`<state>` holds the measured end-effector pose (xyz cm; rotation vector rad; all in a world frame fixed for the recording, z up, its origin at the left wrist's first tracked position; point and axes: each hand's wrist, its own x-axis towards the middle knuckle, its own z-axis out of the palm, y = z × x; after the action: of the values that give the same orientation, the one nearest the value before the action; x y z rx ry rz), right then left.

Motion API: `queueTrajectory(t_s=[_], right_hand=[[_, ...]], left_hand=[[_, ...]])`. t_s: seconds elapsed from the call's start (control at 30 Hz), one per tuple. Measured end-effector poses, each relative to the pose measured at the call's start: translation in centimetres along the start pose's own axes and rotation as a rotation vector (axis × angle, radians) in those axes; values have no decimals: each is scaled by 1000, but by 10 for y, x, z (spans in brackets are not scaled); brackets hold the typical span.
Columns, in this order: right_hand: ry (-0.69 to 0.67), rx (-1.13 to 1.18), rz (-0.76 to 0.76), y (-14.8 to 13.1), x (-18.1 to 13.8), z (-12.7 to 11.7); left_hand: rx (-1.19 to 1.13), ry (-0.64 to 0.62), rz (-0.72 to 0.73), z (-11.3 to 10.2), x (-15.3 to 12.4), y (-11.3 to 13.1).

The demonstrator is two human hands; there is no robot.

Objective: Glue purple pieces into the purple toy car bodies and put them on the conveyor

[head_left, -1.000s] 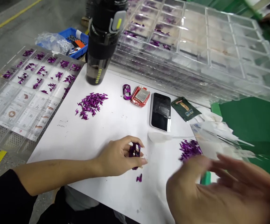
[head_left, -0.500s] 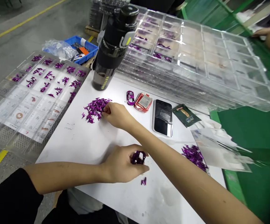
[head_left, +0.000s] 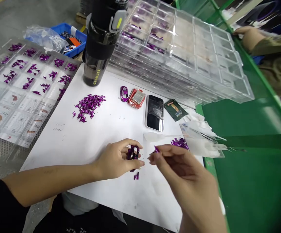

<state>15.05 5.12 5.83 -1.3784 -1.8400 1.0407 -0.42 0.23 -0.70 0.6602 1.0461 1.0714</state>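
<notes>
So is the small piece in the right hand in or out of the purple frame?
Out: the right hand pinches the small piece, with a visible gap to the purple frame in the left hand.

Blk bottle (head_left: 99, 48) upright, phone (head_left: 154, 112) just beside grn pkt (head_left: 176, 110)

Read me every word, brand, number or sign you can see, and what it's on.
"EXTRORD": yellow letters down the black bottle.
Printed sheet in the left tray: too small to read.
Green packet: print too small and blurred.
Dark clothing at the bottom edge: white lettering, cut off, unreadable.
I can make out nothing else.
</notes>
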Motion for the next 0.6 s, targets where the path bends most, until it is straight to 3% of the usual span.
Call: queueTrajectory(t_s=[0.17,0.23,0.37,0.47,0.6], right_hand=[[-17,84,166,51,-29,8],[-16,17,112,60,-34,15],[48,-324,-144,66,-37,20],[67,-393,-232,62,-37,18],[206,-154,112,49,-40,14]], left_hand=[[7,-3,5,4,0,0],[35,-10,15,4,-1,0],[88,-11,31,4,-3,-1],[102,-9,23,3,-4,-2],[167,33,72,4,-5,-4]])
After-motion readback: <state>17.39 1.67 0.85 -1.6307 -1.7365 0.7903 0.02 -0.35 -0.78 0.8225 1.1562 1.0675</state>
